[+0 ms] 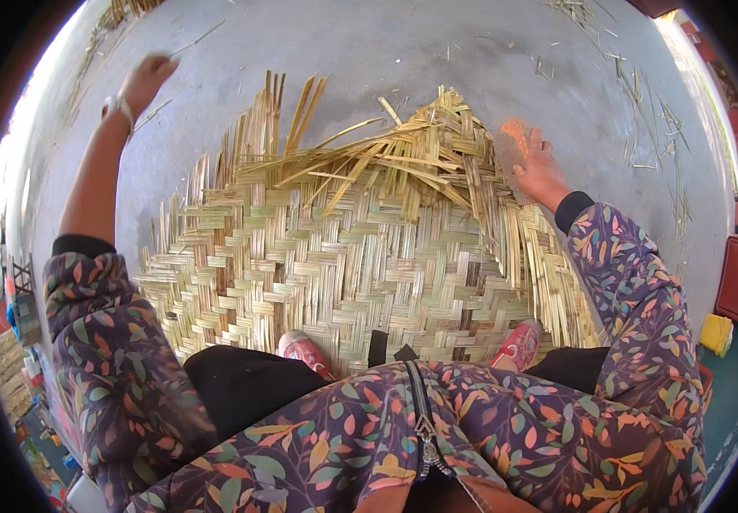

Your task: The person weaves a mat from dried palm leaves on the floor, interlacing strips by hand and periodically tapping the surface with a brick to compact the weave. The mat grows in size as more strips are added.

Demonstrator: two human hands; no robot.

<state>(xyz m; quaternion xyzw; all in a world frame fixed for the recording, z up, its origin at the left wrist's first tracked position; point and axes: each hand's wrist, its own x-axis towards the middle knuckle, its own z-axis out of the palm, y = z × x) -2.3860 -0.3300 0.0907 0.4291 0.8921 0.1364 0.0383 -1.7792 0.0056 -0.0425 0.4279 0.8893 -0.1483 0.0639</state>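
A woven mat [335, 274] of flat, pale green and tan strips spreads over the floor under my feet. Its far right corner is folded up into a peak [450, 115], with loose strip ends [360, 167] crossing beside it. My right hand [541, 175] is just right of that fold, its fingers closed against a blurred block [513, 137], orange at its far end and grey-brown below. My left hand [151, 79] is raised out at the far left, away from the mat and smeared by motion. A thin straw [198, 40] shows at its fingertips; whether it is held I cannot tell.
Grey concrete floor [369, 51] surrounds the mat. Scraps of strip [638, 103] lie scattered at the right, and more straw [121, 13] at the far left. My red shoes [305, 352] rest on the mat's near part. A yellow block [716, 334] is at the right edge.
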